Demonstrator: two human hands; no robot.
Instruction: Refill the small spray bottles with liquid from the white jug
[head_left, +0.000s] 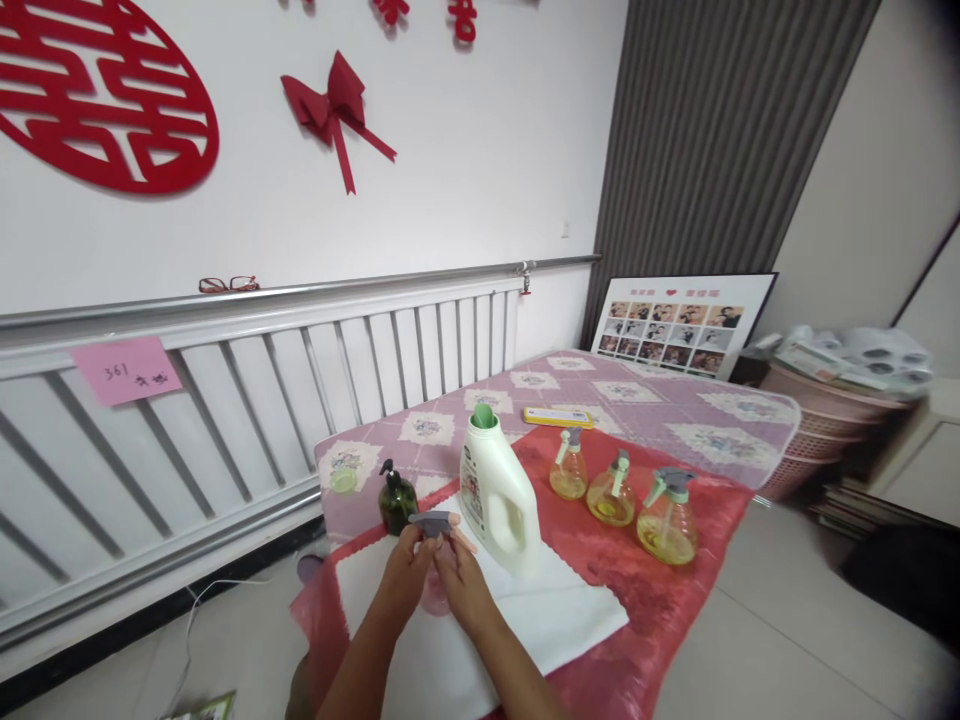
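Observation:
Both my hands are closed round a small pink spray bottle [436, 597] with a grey trigger head [433, 523], held over a white towel [559, 612]. My left hand [405, 575] grips the bottle's left side, with fingers up at the grey head. My right hand [463, 585] wraps the right side. Just right of my hands stands a white detergent jug [498, 500] with a green cap. A dark green pump bottle [396, 502] stands just behind my left hand.
Three spray bottles of yellow liquid [568, 472] [611, 493] [667, 522] stand in a row on the red cloth [660, 600]. A yellow flat item [557, 417] lies on the purple cloth behind. A framed photo collage [679, 325] and pink baskets [817, 420] stand at the right.

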